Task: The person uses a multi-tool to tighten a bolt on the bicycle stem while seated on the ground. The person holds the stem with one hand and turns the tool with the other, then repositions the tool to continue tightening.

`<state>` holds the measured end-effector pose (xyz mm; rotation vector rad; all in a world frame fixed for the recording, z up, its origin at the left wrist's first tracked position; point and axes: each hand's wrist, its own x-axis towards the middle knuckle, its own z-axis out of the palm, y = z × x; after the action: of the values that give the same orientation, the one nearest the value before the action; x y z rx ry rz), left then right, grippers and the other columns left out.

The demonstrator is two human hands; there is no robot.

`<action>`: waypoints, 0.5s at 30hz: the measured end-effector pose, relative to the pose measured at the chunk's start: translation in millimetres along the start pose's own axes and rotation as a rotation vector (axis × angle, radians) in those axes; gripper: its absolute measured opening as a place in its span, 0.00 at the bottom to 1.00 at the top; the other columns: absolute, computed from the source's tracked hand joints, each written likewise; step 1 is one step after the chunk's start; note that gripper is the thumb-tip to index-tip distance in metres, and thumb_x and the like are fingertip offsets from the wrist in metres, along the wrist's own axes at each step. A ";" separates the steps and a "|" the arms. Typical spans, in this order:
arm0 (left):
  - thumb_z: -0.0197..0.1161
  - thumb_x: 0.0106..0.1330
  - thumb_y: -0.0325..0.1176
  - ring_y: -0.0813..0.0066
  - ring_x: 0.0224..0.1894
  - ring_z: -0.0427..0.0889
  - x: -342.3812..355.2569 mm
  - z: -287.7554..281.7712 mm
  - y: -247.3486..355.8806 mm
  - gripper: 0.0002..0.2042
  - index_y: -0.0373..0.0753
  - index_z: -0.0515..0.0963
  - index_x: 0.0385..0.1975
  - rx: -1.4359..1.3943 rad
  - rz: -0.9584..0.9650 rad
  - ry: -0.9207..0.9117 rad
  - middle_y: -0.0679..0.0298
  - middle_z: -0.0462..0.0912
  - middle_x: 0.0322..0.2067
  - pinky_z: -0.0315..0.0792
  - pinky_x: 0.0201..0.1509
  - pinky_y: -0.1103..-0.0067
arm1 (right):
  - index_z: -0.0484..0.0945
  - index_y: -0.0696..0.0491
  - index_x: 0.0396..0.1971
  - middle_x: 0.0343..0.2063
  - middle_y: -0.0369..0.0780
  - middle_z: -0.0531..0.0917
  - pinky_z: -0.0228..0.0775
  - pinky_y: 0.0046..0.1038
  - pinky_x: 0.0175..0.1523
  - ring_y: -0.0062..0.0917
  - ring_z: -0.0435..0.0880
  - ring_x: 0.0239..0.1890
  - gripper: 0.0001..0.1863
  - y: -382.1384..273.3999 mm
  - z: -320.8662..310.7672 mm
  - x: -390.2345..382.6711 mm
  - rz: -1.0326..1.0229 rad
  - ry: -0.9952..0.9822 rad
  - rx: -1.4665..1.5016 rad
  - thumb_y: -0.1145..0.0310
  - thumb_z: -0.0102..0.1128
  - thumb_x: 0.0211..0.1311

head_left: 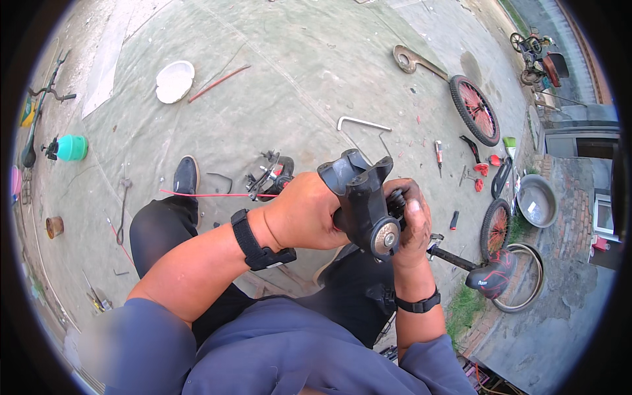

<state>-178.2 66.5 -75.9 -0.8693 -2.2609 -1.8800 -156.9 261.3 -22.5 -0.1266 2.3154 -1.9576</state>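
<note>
Up close in front of me is a black bicycle handlebar stem [364, 209] with a round metal bolt cap at its near end. My left hand [306, 210] is closed against the stem's left side, its fingertips hidden behind the part. On the other side, my right hand [413, 217] wraps round the stem, its fingers smudged dark. Dark ribbed pieces show between that hand and the stem, too hidden to name. Beyond my left wrist lie a black bicycle part with a red patch [282, 172] and a thin red cable [217, 195].
A large silver hex key [363, 123] lies ahead. To the right are a spoked wheel [475, 110], a second wheel [495, 229], a bicycle saddle [495, 273] and a metal basin [536, 201]. A white bowl [175, 82] and green jug [71, 148] stand left.
</note>
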 end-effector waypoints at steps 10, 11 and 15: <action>0.75 0.46 0.34 0.55 0.28 0.83 -0.8 -1.5 -0.5 0.11 0.43 0.84 0.30 0.018 -0.019 -0.025 0.60 0.83 0.27 0.76 0.30 0.68 | 0.76 0.60 0.36 0.28 0.42 0.81 0.72 0.29 0.39 0.26 0.80 0.30 0.22 -24.3 -19.4 3.5 0.074 -0.177 -0.231 0.58 0.39 0.77; 0.75 0.46 0.34 0.55 0.28 0.83 -0.2 -1.3 0.5 0.11 0.43 0.84 0.30 0.012 -0.014 -0.015 0.60 0.83 0.27 0.76 0.30 0.68 | 0.76 0.60 0.35 0.29 0.43 0.81 0.72 0.30 0.39 0.28 0.80 0.30 0.21 -24.6 -21.2 3.4 0.073 -0.194 -0.245 0.60 0.39 0.78; 0.75 0.46 0.34 0.55 0.28 0.83 0.2 -2.7 1.5 0.11 0.43 0.84 0.29 0.034 0.001 -0.030 0.60 0.83 0.27 0.76 0.30 0.68 | 0.75 0.61 0.34 0.32 0.46 0.81 0.72 0.32 0.39 0.33 0.79 0.31 0.17 -26.2 -29.0 4.4 -0.024 -0.283 -0.403 0.68 0.39 0.78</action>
<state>-178.4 64.2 -73.8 -0.9001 -2.3019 -1.8340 -165.4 284.7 8.0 -0.4343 2.4794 -1.3485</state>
